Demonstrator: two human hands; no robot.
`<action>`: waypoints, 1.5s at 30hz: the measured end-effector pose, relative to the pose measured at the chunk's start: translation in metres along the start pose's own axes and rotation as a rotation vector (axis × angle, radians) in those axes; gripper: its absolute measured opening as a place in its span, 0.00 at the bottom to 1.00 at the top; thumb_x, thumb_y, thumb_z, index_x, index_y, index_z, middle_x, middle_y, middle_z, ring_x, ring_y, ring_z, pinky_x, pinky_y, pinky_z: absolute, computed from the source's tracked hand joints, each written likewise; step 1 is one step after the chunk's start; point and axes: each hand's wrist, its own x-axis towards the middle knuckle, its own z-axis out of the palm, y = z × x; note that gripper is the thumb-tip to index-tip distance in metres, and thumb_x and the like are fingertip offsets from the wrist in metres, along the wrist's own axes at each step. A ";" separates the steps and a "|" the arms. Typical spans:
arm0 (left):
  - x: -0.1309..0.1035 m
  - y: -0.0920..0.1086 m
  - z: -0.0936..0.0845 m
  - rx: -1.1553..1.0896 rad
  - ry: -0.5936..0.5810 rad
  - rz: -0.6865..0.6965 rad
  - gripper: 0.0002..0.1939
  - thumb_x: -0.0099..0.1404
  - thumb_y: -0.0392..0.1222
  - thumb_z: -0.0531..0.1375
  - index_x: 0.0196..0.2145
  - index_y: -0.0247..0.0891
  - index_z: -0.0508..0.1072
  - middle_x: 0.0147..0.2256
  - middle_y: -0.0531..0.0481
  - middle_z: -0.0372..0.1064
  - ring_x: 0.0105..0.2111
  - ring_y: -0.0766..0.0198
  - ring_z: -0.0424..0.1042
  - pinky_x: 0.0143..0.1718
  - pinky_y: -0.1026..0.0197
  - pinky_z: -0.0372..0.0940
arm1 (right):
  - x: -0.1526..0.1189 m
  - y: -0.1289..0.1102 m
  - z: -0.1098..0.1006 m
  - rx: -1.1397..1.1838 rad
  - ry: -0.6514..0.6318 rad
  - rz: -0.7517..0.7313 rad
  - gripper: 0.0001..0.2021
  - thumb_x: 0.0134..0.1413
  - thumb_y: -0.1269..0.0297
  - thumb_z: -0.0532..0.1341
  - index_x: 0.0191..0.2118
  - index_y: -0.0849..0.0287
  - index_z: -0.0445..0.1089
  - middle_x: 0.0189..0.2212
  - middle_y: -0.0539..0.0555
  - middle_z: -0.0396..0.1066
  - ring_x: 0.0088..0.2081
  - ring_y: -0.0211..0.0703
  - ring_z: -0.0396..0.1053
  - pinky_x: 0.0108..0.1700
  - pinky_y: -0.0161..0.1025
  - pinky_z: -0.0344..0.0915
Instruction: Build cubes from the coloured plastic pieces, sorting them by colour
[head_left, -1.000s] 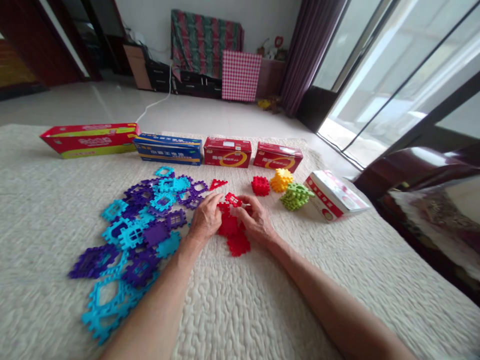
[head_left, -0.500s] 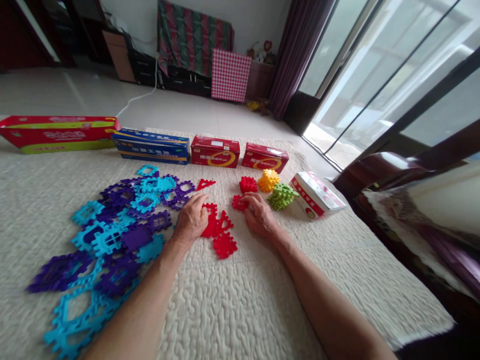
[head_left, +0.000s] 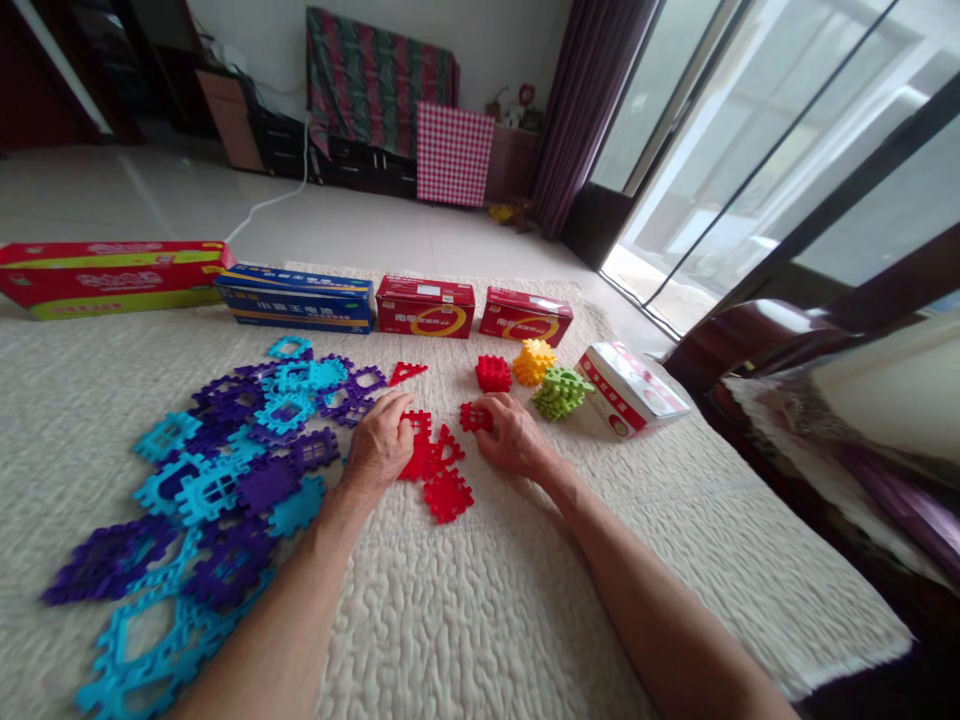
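Note:
My left hand point(head_left: 381, 438) has its fingers curled on a red interlocking building tile point(head_left: 417, 424), one of several red pieces lying together on the blanket. Beside it lie a red triangular frame point(head_left: 448, 448) and a solid red tile point(head_left: 448, 495). To the right, the fingers of my right hand point(head_left: 516, 435) are closed on a red window tile point(head_left: 472, 416). A red stack of tiles point(head_left: 493, 373) sits just beyond this hand, with a yellow stack point(head_left: 534, 362) and a green stack point(head_left: 561, 392) to its right. Another red triangle point(head_left: 407, 373) lies beyond my left hand.
A pile of purple tiles point(head_left: 268, 480) and light-blue tiles point(head_left: 297, 508) spreads over the blanket point(head_left: 450, 620) on the left. Along the far side stand a red-and-green box point(head_left: 112, 280), a blue box point(head_left: 296, 300) and two red boxes point(head_left: 426, 308). A white-and-red box point(head_left: 634, 388) stands at right.
My right hand has come slightly nearer to me with the red window tile in its fingers. My left hand stays at the red pieces. The whole view has shifted a little.

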 end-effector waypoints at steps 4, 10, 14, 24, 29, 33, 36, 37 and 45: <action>0.000 0.000 0.000 0.002 0.004 0.006 0.21 0.59 0.32 0.49 0.46 0.34 0.73 0.48 0.42 0.72 0.51 0.56 0.70 0.57 0.52 0.63 | 0.003 0.001 -0.004 0.018 -0.064 0.011 0.17 0.41 0.77 0.58 0.41 0.60 0.70 0.39 0.56 0.70 0.41 0.44 0.67 0.45 0.40 0.64; -0.001 0.000 -0.001 -0.004 0.012 0.019 0.20 0.58 0.32 0.49 0.45 0.35 0.73 0.47 0.42 0.72 0.49 0.57 0.71 0.55 0.53 0.65 | 0.024 0.000 -0.026 0.034 0.001 -0.034 0.17 0.44 0.73 0.60 0.43 0.59 0.69 0.40 0.56 0.70 0.40 0.44 0.67 0.45 0.42 0.65; -0.001 0.001 -0.001 -0.003 0.002 0.013 0.20 0.58 0.31 0.49 0.45 0.35 0.74 0.47 0.42 0.72 0.49 0.56 0.71 0.55 0.52 0.65 | 0.050 0.009 -0.041 -0.055 0.079 -0.034 0.16 0.44 0.74 0.59 0.43 0.61 0.69 0.41 0.59 0.69 0.43 0.46 0.66 0.48 0.44 0.64; -0.002 0.000 -0.001 0.015 -0.001 0.019 0.20 0.58 0.31 0.49 0.44 0.36 0.74 0.47 0.43 0.72 0.48 0.57 0.71 0.56 0.53 0.64 | 0.056 0.019 -0.033 -0.166 0.126 -0.021 0.19 0.45 0.78 0.55 0.45 0.60 0.67 0.47 0.61 0.65 0.48 0.51 0.61 0.52 0.49 0.61; -0.001 0.001 -0.001 0.016 -0.006 0.027 0.20 0.59 0.32 0.49 0.45 0.35 0.74 0.47 0.43 0.72 0.49 0.57 0.71 0.55 0.53 0.65 | 0.048 0.007 -0.018 -0.247 0.131 0.023 0.15 0.51 0.72 0.57 0.46 0.60 0.68 0.51 0.62 0.64 0.51 0.55 0.59 0.50 0.51 0.60; 0.000 0.000 -0.001 0.012 0.012 0.031 0.20 0.59 0.32 0.48 0.44 0.35 0.74 0.46 0.43 0.72 0.48 0.57 0.71 0.55 0.54 0.65 | 0.050 0.010 -0.007 -0.283 0.113 0.044 0.13 0.56 0.70 0.55 0.46 0.58 0.68 0.51 0.61 0.66 0.51 0.55 0.59 0.49 0.50 0.58; 0.000 -0.001 0.000 0.013 0.026 0.034 0.20 0.58 0.32 0.48 0.43 0.34 0.74 0.46 0.42 0.73 0.48 0.57 0.72 0.54 0.54 0.65 | 0.053 0.016 -0.006 -0.260 0.100 0.057 0.13 0.57 0.71 0.54 0.46 0.58 0.68 0.50 0.61 0.67 0.50 0.54 0.60 0.49 0.50 0.58; 0.001 -0.001 0.000 0.013 0.028 0.030 0.20 0.58 0.32 0.48 0.43 0.34 0.74 0.46 0.41 0.73 0.47 0.57 0.72 0.54 0.54 0.66 | 0.053 0.017 -0.006 -0.256 0.100 0.063 0.13 0.57 0.72 0.54 0.46 0.59 0.69 0.50 0.61 0.67 0.50 0.54 0.60 0.49 0.50 0.58; 0.003 0.001 -0.006 -0.039 0.060 -0.052 0.22 0.57 0.29 0.48 0.44 0.35 0.74 0.45 0.44 0.73 0.43 0.60 0.74 0.50 0.57 0.68 | 0.036 -0.018 0.004 -0.027 0.083 -0.155 0.18 0.52 0.76 0.55 0.49 0.60 0.66 0.51 0.60 0.67 0.53 0.49 0.62 0.54 0.47 0.59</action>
